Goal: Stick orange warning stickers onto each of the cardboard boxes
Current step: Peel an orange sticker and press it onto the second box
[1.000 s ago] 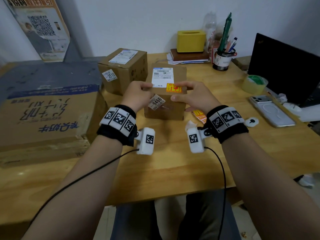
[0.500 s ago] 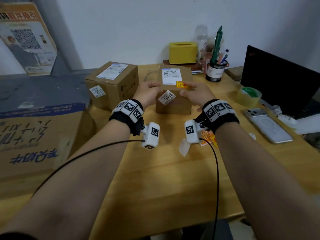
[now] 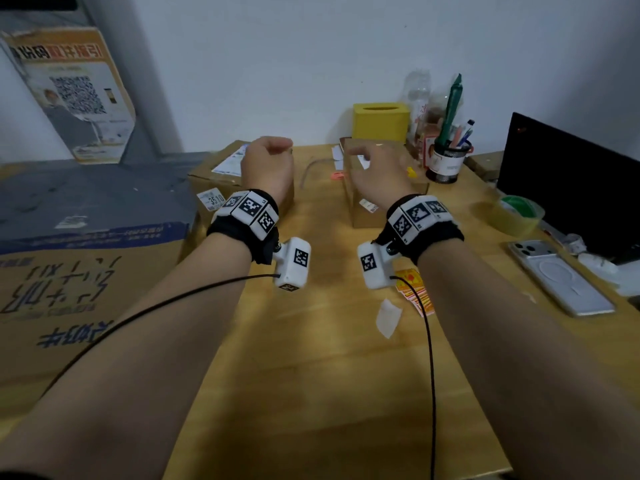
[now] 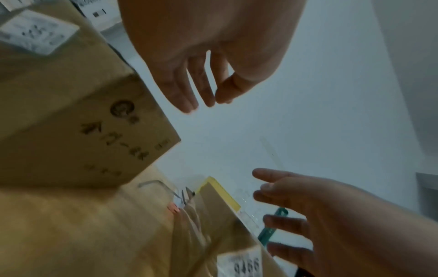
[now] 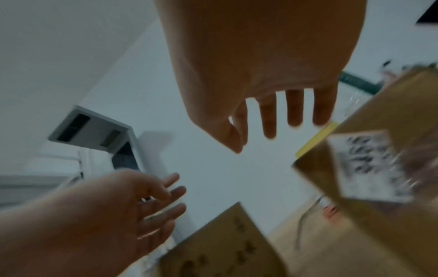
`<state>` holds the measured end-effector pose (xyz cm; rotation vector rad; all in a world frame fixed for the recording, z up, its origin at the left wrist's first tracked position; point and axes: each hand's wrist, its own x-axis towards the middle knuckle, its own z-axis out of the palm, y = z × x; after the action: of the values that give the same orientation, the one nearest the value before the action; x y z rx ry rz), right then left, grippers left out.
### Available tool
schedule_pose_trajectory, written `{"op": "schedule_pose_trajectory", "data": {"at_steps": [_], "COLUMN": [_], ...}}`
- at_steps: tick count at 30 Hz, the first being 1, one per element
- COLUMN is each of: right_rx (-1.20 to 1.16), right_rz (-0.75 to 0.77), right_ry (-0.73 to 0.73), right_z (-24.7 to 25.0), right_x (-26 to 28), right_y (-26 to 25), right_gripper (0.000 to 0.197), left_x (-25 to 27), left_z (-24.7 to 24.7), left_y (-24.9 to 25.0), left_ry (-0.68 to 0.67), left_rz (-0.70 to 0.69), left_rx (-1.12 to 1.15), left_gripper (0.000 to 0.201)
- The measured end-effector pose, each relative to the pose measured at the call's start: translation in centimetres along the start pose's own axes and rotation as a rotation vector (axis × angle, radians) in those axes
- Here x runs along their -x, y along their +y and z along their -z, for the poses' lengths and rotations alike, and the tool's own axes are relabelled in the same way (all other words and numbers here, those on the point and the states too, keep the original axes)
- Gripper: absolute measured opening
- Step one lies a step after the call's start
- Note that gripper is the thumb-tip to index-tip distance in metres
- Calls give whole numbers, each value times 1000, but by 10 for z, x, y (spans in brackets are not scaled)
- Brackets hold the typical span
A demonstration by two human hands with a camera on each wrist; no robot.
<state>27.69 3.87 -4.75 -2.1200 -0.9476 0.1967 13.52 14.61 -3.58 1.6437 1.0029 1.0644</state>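
Worktop (image 3: 311,375) honey-yellow wood grain. Two small cardboard boxes (image 3: 360,209) plain brown, white printed labels; left box (image 3: 207,178) label reads black digits "3510". Large carton (image 3: 69,289) brown with blue characters and blue band. Orange-red sticker sheets (image 3: 414,292) with yellow. White backing scrap (image 3: 388,317). Wrist bands (image 3: 249,216) black, white blocks with black-and-white square codes. Tissue box (image 3: 379,121) yellow. Tape roll (image 3: 519,213) translucent yellow-green. Phone (image 3: 557,275) silver-white. Monitor (image 3: 571,181) black. Wall (image 3: 311,46) pale grey-white.
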Motion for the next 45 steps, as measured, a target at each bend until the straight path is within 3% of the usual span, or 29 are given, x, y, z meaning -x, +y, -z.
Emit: {"op": "schedule_pose_trajectory", "data": {"at_steps": [3, 5, 9, 14, 19, 23, 24, 26, 28, 30, 34, 38, 45], "right_rx": [-87, -115, -109, -169, -134, -176, -176, -168, -172, -160, -74, -38, -82], "right_rz": [-4, -18, -3, 32, 64, 34, 37, 20, -41, -74, -45, 42, 64], "right_ry": [-142, -211, -316, -414, -429, -392, -346, -247, -195, -186, -196, -165, -122], "right_z": [-14, -24, -42, -57, -60, -61, -58, -49, -39, -29, -10, -6, -3], "right_x": [2, 0, 8, 14, 16, 21, 24, 30, 37, 49, 84, 128, 182], "right_y": [-19, -26, -40, -44, -40, -39, -38, -36, -34, -32, -27, -17, -11], "right_gripper": [27, 22, 32, 52, 50, 48, 43, 36, 38, 40, 42, 28, 22], "left_x": [-17, -23, -36, -38, -38, -23, -18, -7, 11, 26, 71, 113, 169], "left_z": [27, 41, 53, 58, 66, 54, 50, 44, 42, 40, 52, 68, 78], "left_y": [-7, -12, -33, -38, -35, -28, -27, -25, -18, -18, -21, -27, -26], "left_ry": [153, 212, 147, 78, -13, -54, -62, -81, -88, -82, -83, -79, -77], "left_rz": [-38, 8, 188, 289, 371, 360, 371, 374, 378, 367, 332, 272, 161], "left_rx": [-199, -379, -405, -375, -381, -286, -254, -191, -130, -122, -137, -142, -279], "left_gripper": [38, 41, 42, 52, 92, 103, 101, 74, 47, 35, 42, 28, 36]}}
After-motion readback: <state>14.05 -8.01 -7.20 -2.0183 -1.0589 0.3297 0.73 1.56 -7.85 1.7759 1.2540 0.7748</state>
